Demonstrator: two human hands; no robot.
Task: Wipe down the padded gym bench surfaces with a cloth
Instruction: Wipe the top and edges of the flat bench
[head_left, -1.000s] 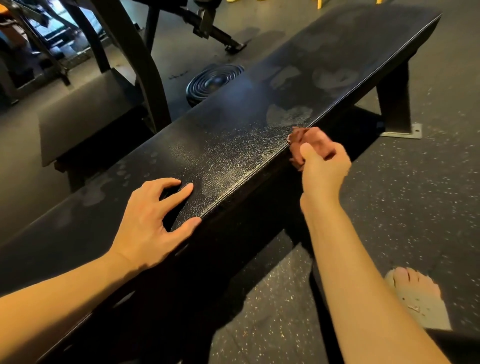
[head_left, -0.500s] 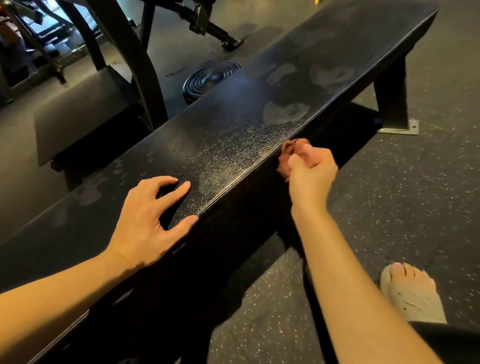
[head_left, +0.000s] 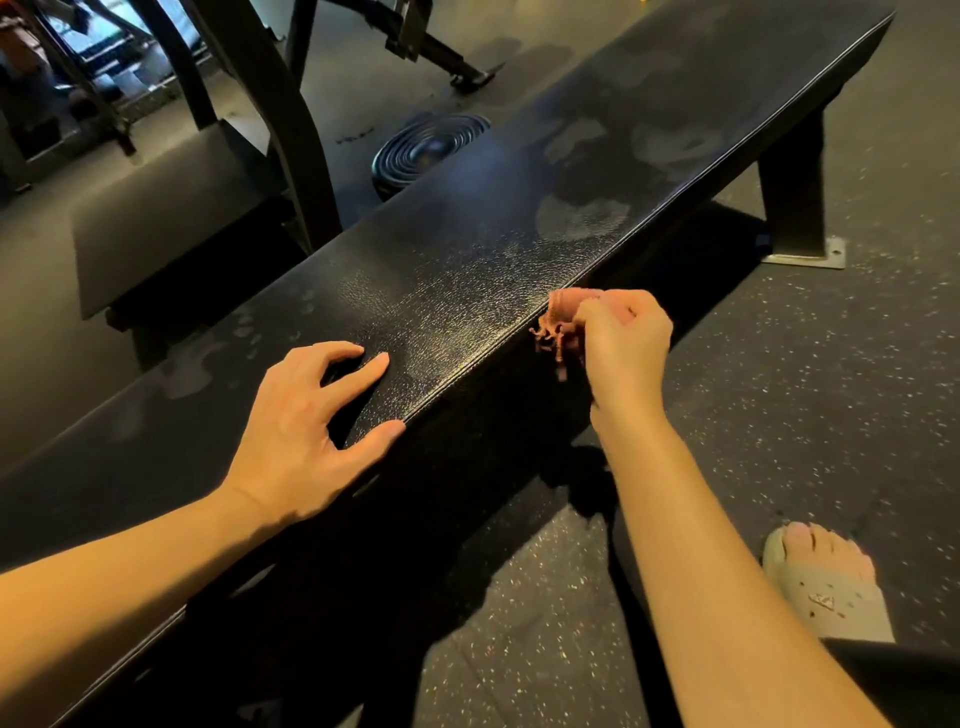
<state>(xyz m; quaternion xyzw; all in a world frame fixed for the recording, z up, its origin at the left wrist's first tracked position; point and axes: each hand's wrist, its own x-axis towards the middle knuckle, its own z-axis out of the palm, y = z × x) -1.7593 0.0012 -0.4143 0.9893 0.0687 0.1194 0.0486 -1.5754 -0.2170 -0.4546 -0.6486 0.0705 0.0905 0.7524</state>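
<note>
While right hand (head_left: 626, 343) pinches reddish cloth (head_left: 558, 319) against bench (head_left: 467, 270) side edge, left hand (head_left: 306, 421) rests spread on top; weight plate (head_left: 431, 145) behind, sandaled foot (head_left: 826, 582) on speckled floor (head_left: 779, 395).

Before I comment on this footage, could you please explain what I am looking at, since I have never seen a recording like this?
There is no machine here: a person wears a camera on the head, so the single view looks down along both arms. The left hand rests with spread fingers on the black padded bench. The right hand grips a bunched reddish cloth against the bench's near edge. Pale smudges show on the padding farther along. On the floor are a ridged disc beyond the bench and the person's sandalled foot.
</note>
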